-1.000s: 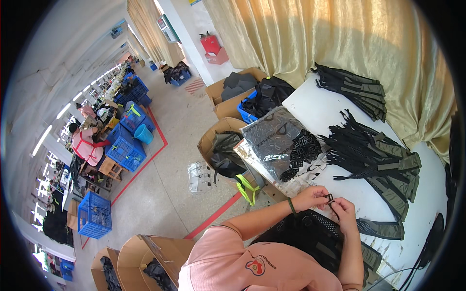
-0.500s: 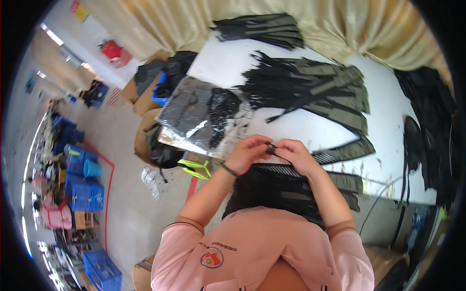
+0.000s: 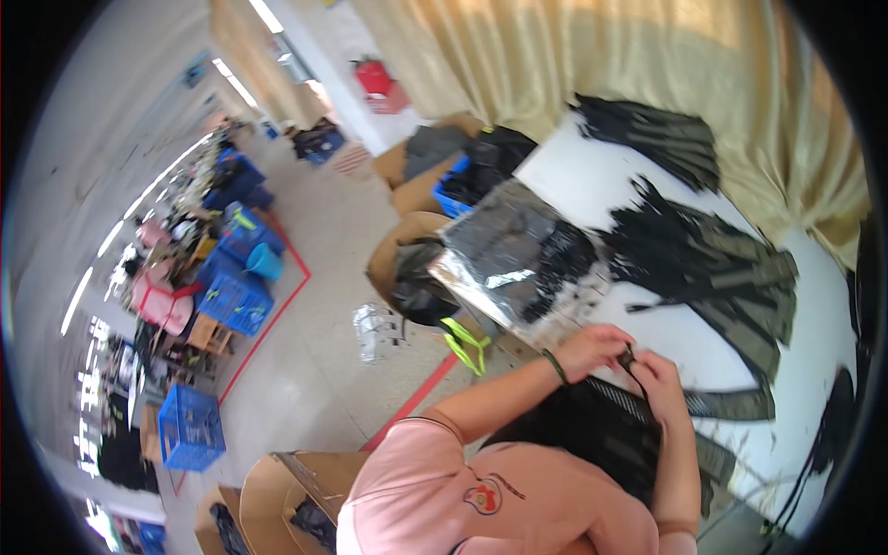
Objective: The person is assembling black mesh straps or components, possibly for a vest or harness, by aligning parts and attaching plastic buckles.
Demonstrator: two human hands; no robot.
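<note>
Close together at the near edge of the white table (image 3: 680, 326), my left hand (image 3: 592, 353) and my right hand (image 3: 660, 381) pinch a small dark piece (image 3: 628, 357) between their fingertips. Its kind is too small to make out; it looks like a strap end or buckle. Below my hands, black fabric (image 3: 573, 427) with a mesh band hangs over the table edge. An olive and black mesh strap (image 3: 735, 404) lies right of my right hand. Beyond it spreads a pile of olive and black straps (image 3: 717, 268). A clear plastic bag (image 3: 509, 245) with dark pieces lies left of the pile.
Another strap bundle (image 3: 652, 139) lies at the back by the curtain (image 3: 592, 55). Cardboard boxes (image 3: 381, 268) and a blue bin (image 3: 448, 190) with dark fabric stand left of the table. Blue crates (image 3: 191, 427) and a seated person (image 3: 162, 298) are farther left. Black straps (image 3: 835, 421) hang at right.
The view has swung to the left, so the table and my hands appear farther right. Both hands still pinch the small dark piece together.
</note>
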